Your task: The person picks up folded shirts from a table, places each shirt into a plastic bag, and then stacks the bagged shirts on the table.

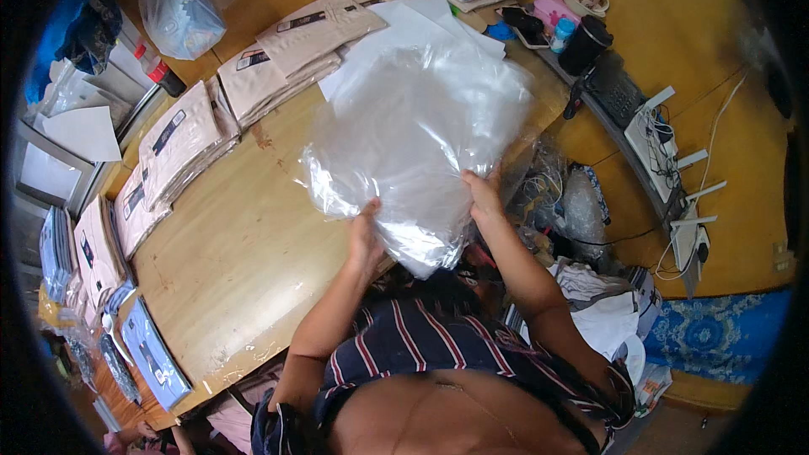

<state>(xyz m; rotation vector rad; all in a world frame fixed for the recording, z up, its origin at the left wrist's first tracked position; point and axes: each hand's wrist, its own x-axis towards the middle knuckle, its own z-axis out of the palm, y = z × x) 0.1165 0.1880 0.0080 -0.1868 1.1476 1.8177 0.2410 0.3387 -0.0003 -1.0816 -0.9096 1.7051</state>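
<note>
Between my two hands, a large bundle of clear plastic bags (404, 135) hangs over the table's near edge and the white sheets behind it. It is crinkled and shiny, and I cannot tell how many layers it has. My left hand (365, 232) pinches its near left edge, with the thumb on top and the other fingers mostly hidden. Farther right, my right hand (484, 197) grips the near right edge in the same way. The white sheets (413, 13) lie on the table, partly covered by the plastic.
Folded beige garments in clear packs (181, 139) line the far and left edges of the wooden table (244, 236). A blue packed shirt (153, 350) lies near left. Right of me are a shelf with a black cup (586, 45), a white router (653, 139) and piled clothes (607, 312). Another person's hand (139, 434) shows lower left.
</note>
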